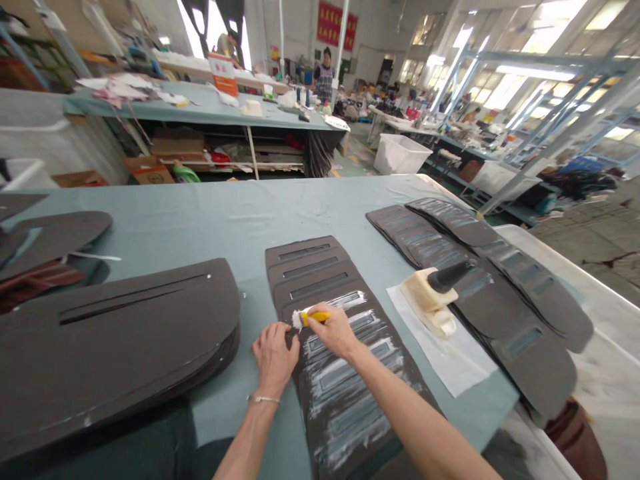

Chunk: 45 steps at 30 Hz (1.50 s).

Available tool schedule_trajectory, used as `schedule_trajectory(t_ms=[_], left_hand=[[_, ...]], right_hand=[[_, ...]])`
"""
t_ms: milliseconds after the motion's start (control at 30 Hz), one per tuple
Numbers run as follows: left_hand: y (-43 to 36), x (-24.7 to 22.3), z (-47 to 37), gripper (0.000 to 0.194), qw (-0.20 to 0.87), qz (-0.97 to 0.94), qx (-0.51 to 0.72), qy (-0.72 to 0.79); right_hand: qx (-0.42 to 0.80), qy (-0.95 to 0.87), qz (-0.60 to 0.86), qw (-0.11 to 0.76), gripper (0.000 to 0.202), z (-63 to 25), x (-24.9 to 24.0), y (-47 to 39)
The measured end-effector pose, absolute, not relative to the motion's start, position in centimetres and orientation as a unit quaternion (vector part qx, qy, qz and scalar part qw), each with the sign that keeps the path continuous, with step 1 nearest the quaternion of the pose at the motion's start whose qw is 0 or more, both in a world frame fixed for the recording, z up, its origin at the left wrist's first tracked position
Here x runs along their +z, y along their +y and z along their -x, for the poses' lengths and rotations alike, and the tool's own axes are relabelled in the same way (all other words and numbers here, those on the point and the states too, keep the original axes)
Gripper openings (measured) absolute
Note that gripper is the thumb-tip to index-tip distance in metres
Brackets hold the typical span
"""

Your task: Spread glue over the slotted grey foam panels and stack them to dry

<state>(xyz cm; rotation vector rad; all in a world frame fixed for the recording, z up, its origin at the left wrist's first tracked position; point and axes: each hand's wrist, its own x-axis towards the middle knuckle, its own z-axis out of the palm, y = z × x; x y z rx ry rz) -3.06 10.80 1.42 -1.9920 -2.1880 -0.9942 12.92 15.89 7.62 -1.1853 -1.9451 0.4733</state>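
My right hand (334,330) is closed on a small brush (320,316) with a yellow handle, its bristles coated in white paste. Those bristles meet the left edge of a row of overlapping dark grey panels (310,283), each with a rectangular slot. White smears surround the nearer slots, while the farther panels look bare. Beside the brush, my left hand (276,360) rests its fingers on the panels' left edge, thumb apart from the fingers, with nothing held. To the right, a cream glue bottle (427,293) with a black nozzle lies on a white sheet (463,363).
Larger dark panels (150,333) are stacked at left. More slotted panels with white smears (480,293) overlap along the right side of the blue-green table (240,213). Behind stands another table (200,107); a white bin (400,153) and two people are farther back.
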Motion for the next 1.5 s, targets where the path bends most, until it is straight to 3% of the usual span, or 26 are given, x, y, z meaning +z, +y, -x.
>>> schedule_trajectory(t_ms=[267, 433, 567, 700, 833, 967, 1100, 1367, 1500], left_hand=[[11.2, 2.0, 3.7, 0.01, -0.009, 0.631, -0.306, -0.713], [14.1, 2.8, 4.4, 0.02, 0.0, 0.623, -0.323, -0.712], [15.9, 2.6, 4.7, 0.02, 0.014, 0.64, -0.315, -0.7], [16.0, 2.3, 4.9, 0.017, 0.019, 0.651, -0.302, -0.696], [15.9, 2.4, 4.9, 0.015, 0.014, 0.646, -0.299, -0.702], [16.0, 2.5, 4.8, 0.015, 0.017, 0.644, -0.299, -0.704], [16.0, 2.2, 4.9, 0.016, 0.027, 0.647, -0.297, -0.702], [16.2, 2.1, 4.9, 0.016, 0.013, 0.635, -0.309, -0.708], [15.8, 2.6, 5.1, 0.022, -0.04, 0.615, -0.334, -0.713]], right_hand=[[0.088, -0.636, 0.649, 0.407, 0.021, -23.1, 8.5, 20.1], [0.193, -0.689, 0.535, 0.449, 0.021, -14.2, 8.8, 20.8], [0.249, -0.71, 0.504, 0.424, 0.019, -8.1, 7.8, 21.9], [0.221, -0.683, 0.563, 0.409, 0.019, -14.2, 7.8, 25.6], [0.108, -0.63, 0.662, 0.392, 0.017, -20.9, 9.3, 28.1], [0.126, -0.7, 0.568, 0.415, 0.019, -16.0, 9.7, 25.7], [0.176, -0.772, 0.485, 0.372, 0.01, -10.2, 8.7, 23.5], [0.073, -0.667, 0.646, 0.364, 0.02, -22.3, 9.3, 28.7], [0.098, -0.68, 0.609, 0.397, 0.021, -20.2, 9.6, 26.6]])
